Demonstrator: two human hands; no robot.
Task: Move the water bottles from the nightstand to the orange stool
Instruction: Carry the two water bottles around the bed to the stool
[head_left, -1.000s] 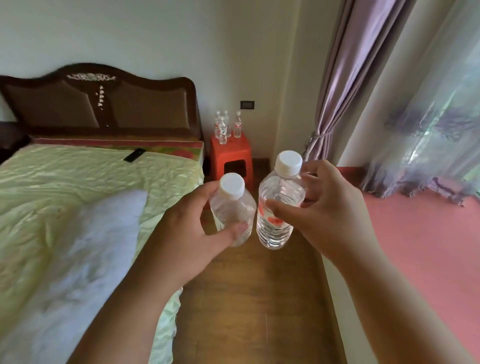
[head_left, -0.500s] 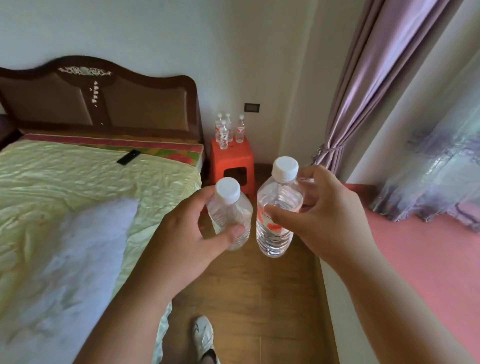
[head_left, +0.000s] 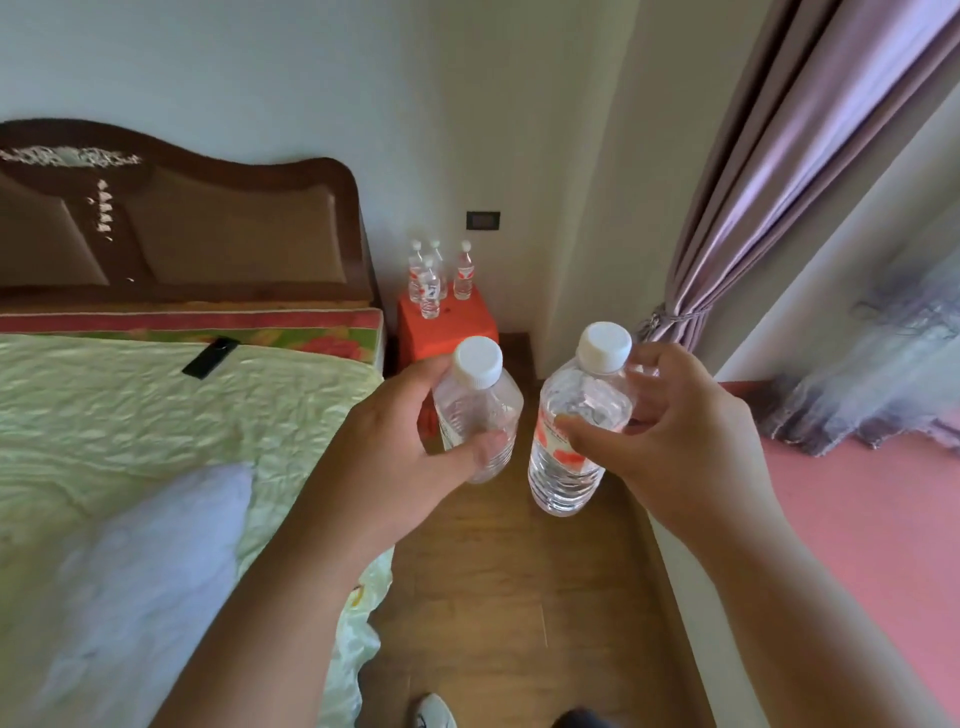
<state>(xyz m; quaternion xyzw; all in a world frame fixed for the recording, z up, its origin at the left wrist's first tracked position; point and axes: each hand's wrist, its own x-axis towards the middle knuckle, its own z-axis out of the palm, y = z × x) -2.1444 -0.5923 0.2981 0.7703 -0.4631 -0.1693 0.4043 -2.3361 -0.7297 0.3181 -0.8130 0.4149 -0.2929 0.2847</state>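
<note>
- Your left hand (head_left: 384, 457) is wrapped around a small clear bottle (head_left: 478, 410), thumb across the front and fingers behind its shoulder; the bottle leans a little toward you.
- Your right hand (head_left: 670, 441) holds a second bottle (head_left: 576, 431) by its upper body, thumb on the red label and fingers curled around the far side. It hangs close to upright, just beside the first without touching.
- Both bottles are see-through, ribbed, white-capped and look full, so expect some weight and keep your holds firm.
- Beyond your hands, the orange stool (head_left: 447, 330) stands between the bed (head_left: 156, 415) and the wall, with four bottles (head_left: 434, 278) already clustered toward its back.
- Set yours down upright on the free front part, one at a time, so you don't knock over the others.
</note>
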